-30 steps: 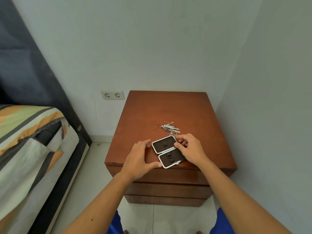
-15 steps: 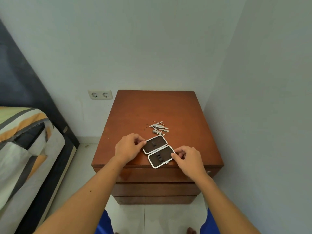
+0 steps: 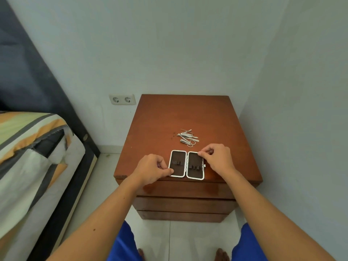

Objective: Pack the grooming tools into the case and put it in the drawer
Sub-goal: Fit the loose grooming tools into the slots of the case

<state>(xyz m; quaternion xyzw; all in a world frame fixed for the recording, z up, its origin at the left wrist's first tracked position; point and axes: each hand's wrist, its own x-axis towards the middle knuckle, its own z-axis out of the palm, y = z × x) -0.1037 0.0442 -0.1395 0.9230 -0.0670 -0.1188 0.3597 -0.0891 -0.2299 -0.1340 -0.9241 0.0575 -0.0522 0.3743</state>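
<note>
1. Two hands frame the case (image 3: 186,164), which lies spread flat near the front edge of the nightstand (image 3: 188,113), both dark-lined halves facing up and hinged down the middle. Lying open like that, its elastic loops are exposed and ready to take tools.

2. Left hand (image 3: 151,169): fingers curled in, thumb and fingertips pressed against the lower left rim of the case. It looks like a steadying pinch, holding that half down so it cannot flap shut or slide.

3. Right hand (image 3: 216,159): fingers bunched together at the upper right corner of the case, tips touching the metal frame. Whether they pinch the rim or only rest on it, I cannot tell. The small clasp on the right edge sits just below them.

4. The grooming tools (image 3: 188,137) wait in a loose silver heap just behind the case, apart from it and from both hands. A nail clipper and thin picks show in the pile; the rest is too small to sort out. Close by, so each reach should be short.

5. My read: the case is squared up and nothing is packed yet. The drawers (image 3: 185,204) below sit closed, so that step comes last.

6. Risk ahead: the case sits near the front edge, so a nudge could tip it off.
</note>
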